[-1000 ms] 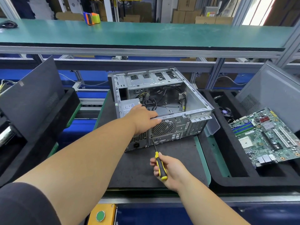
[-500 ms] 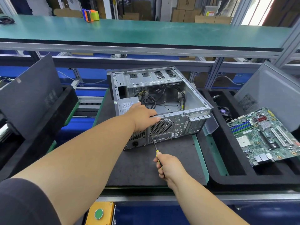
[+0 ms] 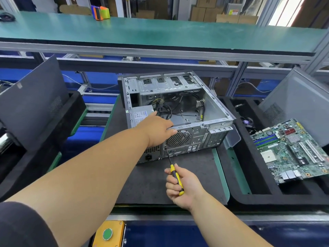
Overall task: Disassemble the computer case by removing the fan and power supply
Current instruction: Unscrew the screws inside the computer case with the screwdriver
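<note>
While my right hand [image 3: 183,186] curls around the yellow screwdriver [image 3: 175,179], tip at the rear panel beside the fan grille [image 3: 178,139], my left hand [image 3: 156,130] lies flat-fingered on the computer case [image 3: 178,113], mid-mat [image 3: 160,184]. Stiff, sharp-edged steel; I'd grip its frame. Inside: power supply [image 3: 141,114] and loose cables [image 3: 165,109]; the right tray [image 3: 249,196] holds a motherboard [image 3: 292,150].
</note>
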`<state>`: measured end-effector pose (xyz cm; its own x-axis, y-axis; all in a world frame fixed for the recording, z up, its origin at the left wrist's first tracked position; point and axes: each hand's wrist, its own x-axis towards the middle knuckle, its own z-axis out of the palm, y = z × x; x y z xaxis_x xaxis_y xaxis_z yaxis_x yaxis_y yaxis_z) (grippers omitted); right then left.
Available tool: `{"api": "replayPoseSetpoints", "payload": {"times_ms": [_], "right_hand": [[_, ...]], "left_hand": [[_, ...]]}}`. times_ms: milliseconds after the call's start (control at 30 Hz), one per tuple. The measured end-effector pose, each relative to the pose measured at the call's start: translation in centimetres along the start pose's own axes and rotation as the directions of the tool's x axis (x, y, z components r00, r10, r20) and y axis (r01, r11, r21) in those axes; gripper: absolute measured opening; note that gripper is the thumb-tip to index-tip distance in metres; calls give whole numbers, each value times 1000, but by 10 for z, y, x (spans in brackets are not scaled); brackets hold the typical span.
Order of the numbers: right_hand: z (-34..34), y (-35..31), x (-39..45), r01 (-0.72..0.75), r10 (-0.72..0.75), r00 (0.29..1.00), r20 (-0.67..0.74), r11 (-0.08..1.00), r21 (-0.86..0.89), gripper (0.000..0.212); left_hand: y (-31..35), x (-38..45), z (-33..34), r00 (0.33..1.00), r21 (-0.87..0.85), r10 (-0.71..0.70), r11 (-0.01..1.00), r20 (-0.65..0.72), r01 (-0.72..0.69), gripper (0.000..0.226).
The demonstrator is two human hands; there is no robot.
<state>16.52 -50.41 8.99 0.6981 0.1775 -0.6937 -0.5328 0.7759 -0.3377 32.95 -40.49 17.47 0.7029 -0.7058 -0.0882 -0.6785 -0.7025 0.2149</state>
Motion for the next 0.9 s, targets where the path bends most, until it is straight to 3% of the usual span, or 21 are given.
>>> {"api": "replayPoseSetpoints", "payload": {"times_ms": [200,300,400,500,633,733,900], "right_hand": [[10,5,2,75,-115,982,-151,966,-248,38],[24,5,-1,30,-219,928,-302,851,-524,36],[29,5,0,26,-322,888,-327,747,-664,35],[24,3,-1,4,-216,922,-320,834,-551,39],[8,2,-3,24,-66,985,-157,967,-255,47],[2,1,-2,34,-53,995,-89,978,-208,46],[1,0,-3,16,-39,994,-102,976,-218,43]], "left_hand": [[-1,3,2,998,71,67,995,-12,-66,34],[-4,6,3,994,88,110,990,-13,-109,35],[-5,7,5,992,72,119,991,-36,-116,36],[-6,8,5,990,65,128,990,-59,-125,36],[-6,8,4,995,18,98,995,-18,-98,34],[-4,5,1,997,-26,66,998,27,-66,41],[0,9,-4,999,-25,35,999,32,-34,41]]}}
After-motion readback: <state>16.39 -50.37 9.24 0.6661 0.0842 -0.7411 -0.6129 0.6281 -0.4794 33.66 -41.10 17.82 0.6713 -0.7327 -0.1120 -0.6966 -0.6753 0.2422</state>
